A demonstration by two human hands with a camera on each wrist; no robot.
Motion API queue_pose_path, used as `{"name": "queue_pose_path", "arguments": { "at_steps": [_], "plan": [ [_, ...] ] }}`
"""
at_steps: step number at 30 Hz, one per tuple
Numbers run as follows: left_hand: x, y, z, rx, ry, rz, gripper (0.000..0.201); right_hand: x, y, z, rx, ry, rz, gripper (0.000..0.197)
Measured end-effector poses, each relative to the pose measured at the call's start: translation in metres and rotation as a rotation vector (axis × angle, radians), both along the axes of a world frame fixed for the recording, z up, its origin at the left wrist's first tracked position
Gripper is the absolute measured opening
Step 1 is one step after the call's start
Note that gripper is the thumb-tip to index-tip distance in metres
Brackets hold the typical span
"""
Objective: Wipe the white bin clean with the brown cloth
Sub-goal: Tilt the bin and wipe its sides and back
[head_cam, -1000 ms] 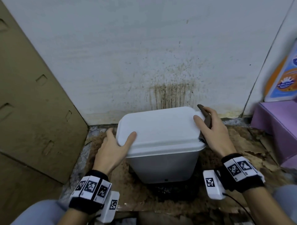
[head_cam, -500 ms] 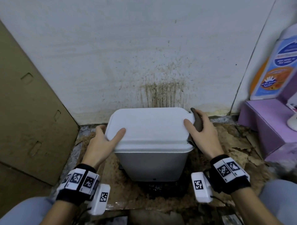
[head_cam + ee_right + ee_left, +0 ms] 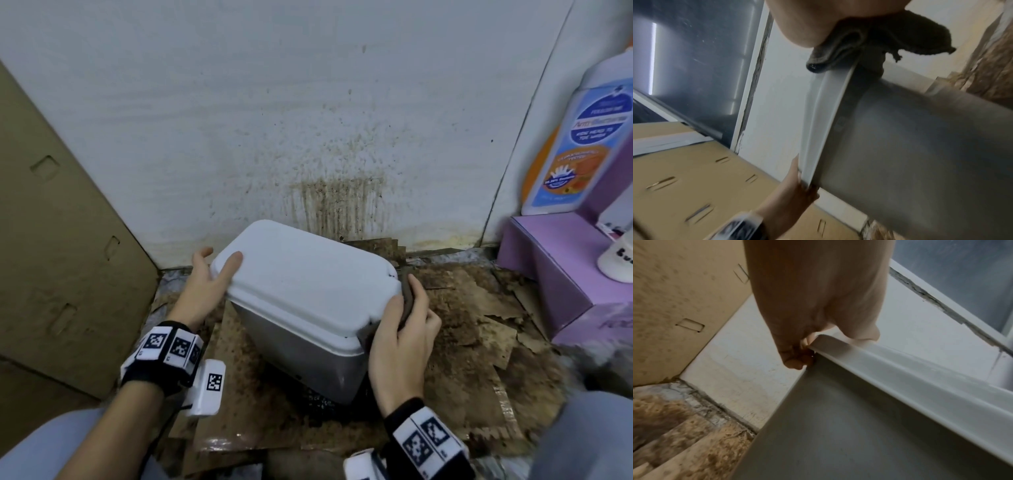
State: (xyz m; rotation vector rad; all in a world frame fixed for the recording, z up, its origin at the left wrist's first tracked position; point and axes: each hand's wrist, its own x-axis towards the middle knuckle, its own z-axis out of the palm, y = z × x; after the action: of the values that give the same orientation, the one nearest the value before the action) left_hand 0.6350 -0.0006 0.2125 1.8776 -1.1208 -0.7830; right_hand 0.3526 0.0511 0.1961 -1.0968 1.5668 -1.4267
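The white bin (image 3: 301, 291), lid shut, stands askew on the dirty floor, one corner toward the wall. My left hand (image 3: 209, 284) grips the lid's far left corner, thumb on top; in the left wrist view the fingers (image 3: 795, 363) curl under the lid rim (image 3: 900, 369). My right hand (image 3: 404, 339) holds the folded brown cloth (image 3: 407, 291) against the bin's near right corner, thumb over the lid edge. In the right wrist view the cloth (image 3: 879, 37) bunches between palm and rim above the grey bin wall (image 3: 920, 138).
A cardboard panel (image 3: 51, 240) leans at the left. The white wall (image 3: 339, 205) behind the bin bears brown stains. A purple box (image 3: 555, 270) at the right carries a large bottle (image 3: 579, 144) and a white cup (image 3: 616, 260). Torn soiled cardboard (image 3: 479, 342) covers the floor.
The bin has turned clockwise: its left end swung toward the wall and its right end toward me. Both hands kept their hold and moved with it.
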Motion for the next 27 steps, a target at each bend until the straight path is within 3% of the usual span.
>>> {"name": "queue_pose_path", "arguments": {
  "at_steps": [7,11,14,16,19,20,23,27],
  "plan": [
    [-0.015,0.014,-0.004,-0.038,0.001,0.118,0.090,-0.040,-0.037,0.018,-0.089,0.077,-0.035,0.042],
    [-0.039,0.028,-0.008,-0.048,0.099,0.247,0.122,-0.060,-0.076,0.034,-0.142,0.199,0.289,0.039],
    [-0.062,0.048,-0.013,0.036,0.200,0.230,0.129,-0.068,-0.100,0.046,-0.104,0.282,0.557,0.039],
    [-0.083,0.059,-0.013,0.024,0.275,0.177,0.112,-0.070,-0.110,0.044,-0.038,0.342,0.694,0.039],
    [-0.116,0.068,-0.009,-0.065,0.339,0.103,0.032,-0.066,-0.119,0.031,0.087,0.405,0.806,0.044],
    [-0.123,0.068,-0.007,-0.105,0.347,0.071,0.028,-0.063,-0.120,0.029,0.131,0.376,0.843,0.046],
    [-0.129,0.062,-0.011,-0.145,0.375,0.073,0.057,-0.060,-0.119,0.028,0.184,0.250,0.909,0.047],
    [-0.127,0.058,-0.018,-0.173,0.322,0.091,0.063,-0.060,-0.117,0.030,0.136,0.215,0.895,0.049]
  ]
}}
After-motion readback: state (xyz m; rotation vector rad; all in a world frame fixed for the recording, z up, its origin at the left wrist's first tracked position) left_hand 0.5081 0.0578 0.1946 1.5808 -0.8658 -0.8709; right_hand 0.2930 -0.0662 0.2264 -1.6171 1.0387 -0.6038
